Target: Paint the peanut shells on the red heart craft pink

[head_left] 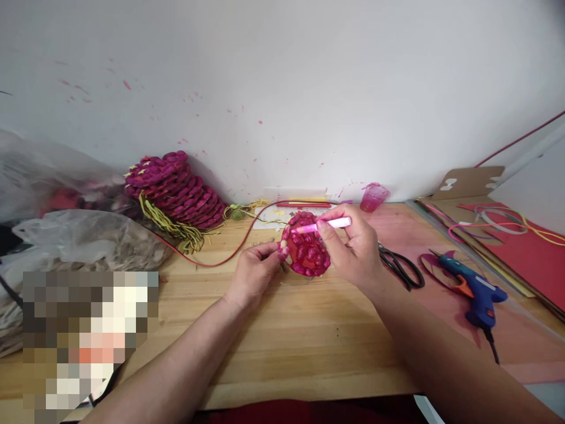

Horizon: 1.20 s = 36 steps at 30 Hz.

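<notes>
My right hand (353, 244) is closed round a white-handled brush (338, 223), whose pink-stained end points left over a round red disc (304, 262). Peanut-shaped pieces (311, 252) cover the disc, most of them coated magenta; a few pale ones show at its left edge. Gripping that left edge is my left hand (258, 268), with pink stains on its fingertips. The brush end meets or hovers just over the disc's upper left part; I cannot tell which.
Magenta discs (176, 188) with yellow tassels are stacked at the left, beside a plastic bag (97, 235). A pink-stained cup (374, 195) stands by the wall. Scissors (401, 268) and a blue glue gun (477, 288) lie right. A red cord (233, 253) crosses the table.
</notes>
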Each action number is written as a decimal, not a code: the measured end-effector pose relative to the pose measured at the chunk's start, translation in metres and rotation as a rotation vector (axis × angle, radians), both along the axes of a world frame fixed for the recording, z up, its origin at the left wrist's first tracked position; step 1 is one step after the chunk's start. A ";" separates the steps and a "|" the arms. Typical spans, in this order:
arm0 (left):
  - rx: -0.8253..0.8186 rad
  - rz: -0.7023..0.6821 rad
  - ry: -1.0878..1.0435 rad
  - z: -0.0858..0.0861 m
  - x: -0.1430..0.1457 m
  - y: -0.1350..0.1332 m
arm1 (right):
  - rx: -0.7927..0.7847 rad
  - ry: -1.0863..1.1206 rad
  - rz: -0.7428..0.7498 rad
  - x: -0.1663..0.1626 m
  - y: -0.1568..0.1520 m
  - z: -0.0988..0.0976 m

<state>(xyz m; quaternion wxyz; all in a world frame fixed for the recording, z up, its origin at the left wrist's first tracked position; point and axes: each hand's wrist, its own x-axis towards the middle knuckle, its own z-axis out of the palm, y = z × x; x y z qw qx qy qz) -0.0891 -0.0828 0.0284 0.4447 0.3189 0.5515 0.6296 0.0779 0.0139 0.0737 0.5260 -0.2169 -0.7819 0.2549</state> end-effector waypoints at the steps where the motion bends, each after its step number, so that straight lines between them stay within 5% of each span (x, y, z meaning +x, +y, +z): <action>1: 0.001 -0.010 -0.004 0.000 0.000 0.000 | 0.004 -0.012 0.007 0.000 0.000 -0.001; 14: -0.028 0.022 -0.246 0.005 0.002 0.003 | 0.181 -0.107 0.003 0.001 0.002 -0.001; 21: 0.035 0.048 -0.426 0.008 0.001 0.005 | 0.018 0.118 -0.018 0.007 0.000 -0.002; 36: 0.062 -0.032 0.133 0.001 0.002 -0.002 | -0.007 0.043 0.015 0.004 -0.005 0.003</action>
